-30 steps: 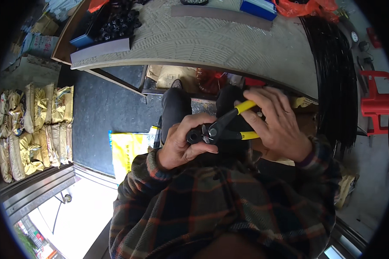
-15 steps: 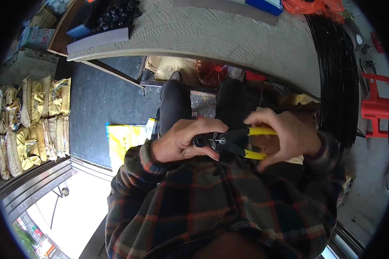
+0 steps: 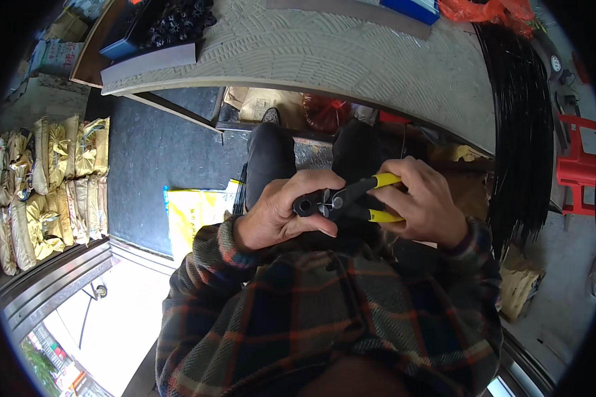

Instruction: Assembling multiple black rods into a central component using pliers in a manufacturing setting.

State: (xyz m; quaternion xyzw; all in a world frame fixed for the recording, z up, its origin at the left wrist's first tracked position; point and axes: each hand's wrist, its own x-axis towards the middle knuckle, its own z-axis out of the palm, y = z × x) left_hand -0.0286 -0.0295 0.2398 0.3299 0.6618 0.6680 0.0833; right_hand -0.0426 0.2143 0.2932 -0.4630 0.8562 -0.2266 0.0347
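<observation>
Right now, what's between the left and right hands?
Yellow-handled pliers, seen in the head view. Their working end meets the black part held in the left hand; their handles are in the right hand.

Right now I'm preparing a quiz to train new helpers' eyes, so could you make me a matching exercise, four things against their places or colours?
Things:
1. Pliers
2. Small ring-ended piece
3. Plastic chair
4. Bundle of long strands

Places or colours:
A. Red, near the picture's right edge
B. At the right end of the table
C. Yellow-handled, in the right hand
D. In the left hand, between thumb and fingers

Pairs: 1-C, 2-D, 3-A, 4-B
</observation>
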